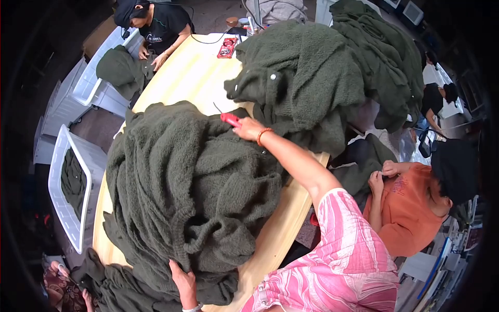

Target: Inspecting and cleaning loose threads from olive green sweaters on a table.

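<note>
A large heap of dark green knit garments point(156, 151) lies across the light wooden table in front of me. At its near side my left hand point(184, 285) grips a fold of a dark green garment, its fingertips partly hidden by the cloth. My right arm reaches over the heap, and my right hand point(249, 129) is closed round a red-handled tool point(230, 119) with a thin, curved metal tip. That tip points away to the far left, above the edge of the heap. A second green heap point(306, 73) sits just beyond my right hand.
A red card-like item point(227, 48) lies on the far table point(179, 73). White bins point(86, 192) holding green cloth stand to the left. A person in black point(166, 26) handles green cloth at far left; one in orange point(410, 208) works close on my right; another sits at lower left.
</note>
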A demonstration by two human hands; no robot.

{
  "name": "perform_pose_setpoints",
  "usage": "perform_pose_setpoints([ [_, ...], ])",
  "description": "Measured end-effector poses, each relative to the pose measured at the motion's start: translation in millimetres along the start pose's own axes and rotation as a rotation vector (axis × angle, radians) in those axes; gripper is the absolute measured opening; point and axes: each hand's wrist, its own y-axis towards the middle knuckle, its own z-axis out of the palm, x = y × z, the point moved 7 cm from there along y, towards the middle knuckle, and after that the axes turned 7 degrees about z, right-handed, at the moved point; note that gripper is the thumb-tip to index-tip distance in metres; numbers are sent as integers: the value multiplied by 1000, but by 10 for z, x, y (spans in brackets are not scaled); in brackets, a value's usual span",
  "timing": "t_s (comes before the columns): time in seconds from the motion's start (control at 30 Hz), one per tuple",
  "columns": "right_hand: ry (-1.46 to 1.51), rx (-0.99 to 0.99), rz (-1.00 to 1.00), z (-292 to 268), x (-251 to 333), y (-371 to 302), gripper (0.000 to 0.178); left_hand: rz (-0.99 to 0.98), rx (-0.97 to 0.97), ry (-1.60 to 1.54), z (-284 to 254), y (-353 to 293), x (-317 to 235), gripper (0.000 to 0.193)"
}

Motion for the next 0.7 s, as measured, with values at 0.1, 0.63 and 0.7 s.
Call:
perform_pose_setpoints([
  [0.1, -45, 14, 4, 79, 23, 101, 41, -50, -17, -48, 274, 72, 30, 67],
  [0.63, 48, -240, -122, 291, -703, -1083, 29, -103, 109, 106, -325, 330, 136, 65],
  [0.7, -15, -305, -83, 5, -548, -1646, 25, 20, -120, 255, -720, 216, -445, 70],
])
